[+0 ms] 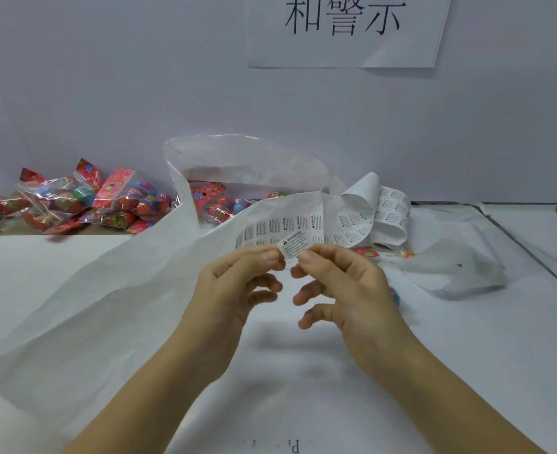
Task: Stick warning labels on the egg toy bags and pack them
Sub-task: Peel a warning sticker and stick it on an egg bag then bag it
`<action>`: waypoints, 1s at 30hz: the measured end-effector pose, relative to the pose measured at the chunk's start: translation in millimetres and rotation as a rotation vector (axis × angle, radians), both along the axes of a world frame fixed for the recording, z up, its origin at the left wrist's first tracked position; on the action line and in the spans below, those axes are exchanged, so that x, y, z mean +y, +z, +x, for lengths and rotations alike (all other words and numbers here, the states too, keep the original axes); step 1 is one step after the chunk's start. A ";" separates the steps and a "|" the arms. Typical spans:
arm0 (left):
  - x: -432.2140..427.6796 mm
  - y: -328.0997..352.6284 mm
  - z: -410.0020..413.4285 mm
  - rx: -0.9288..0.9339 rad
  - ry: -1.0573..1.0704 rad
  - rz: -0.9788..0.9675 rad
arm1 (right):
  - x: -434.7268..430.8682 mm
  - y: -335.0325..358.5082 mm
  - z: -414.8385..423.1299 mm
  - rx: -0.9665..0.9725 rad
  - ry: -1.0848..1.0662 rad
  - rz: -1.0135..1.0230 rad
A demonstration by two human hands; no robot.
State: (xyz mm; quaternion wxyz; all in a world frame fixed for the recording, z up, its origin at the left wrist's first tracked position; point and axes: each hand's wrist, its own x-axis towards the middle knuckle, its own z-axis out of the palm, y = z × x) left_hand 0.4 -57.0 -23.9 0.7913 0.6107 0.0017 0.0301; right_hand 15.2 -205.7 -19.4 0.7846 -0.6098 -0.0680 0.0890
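Head view: my left hand and right hand are pinching one warning label off the label sheet, egg toy bags lying far left; peeling crookedly, I'm risking tearing it.

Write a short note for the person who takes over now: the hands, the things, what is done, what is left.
Left hand pinches the long white label sheet at its lower edge. Right hand pinches one small white warning label, tilted off that sheet. Clear egg toy bags with red tops lie piled far left; several already sit inside the large clear plastic bag. To do: stick this label, pack.
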 end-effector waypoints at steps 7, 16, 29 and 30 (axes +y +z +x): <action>1.5 -2.5 1.9 0.041 -0.085 0.032 | -2.2 1.3 5.5 -0.114 -0.205 0.041; -2.4 -19.7 7.4 0.342 -0.028 0.008 | -67.2 1.2 40.0 -0.216 -0.161 -1.352; -20.3 -18.8 -5.2 0.181 -0.262 -0.288 | -25.8 -2.0 16.8 -0.654 -0.146 -0.585; -19.6 -17.8 -5.7 0.155 -0.229 -0.288 | -22.5 -1.4 13.1 -0.670 -0.128 -0.578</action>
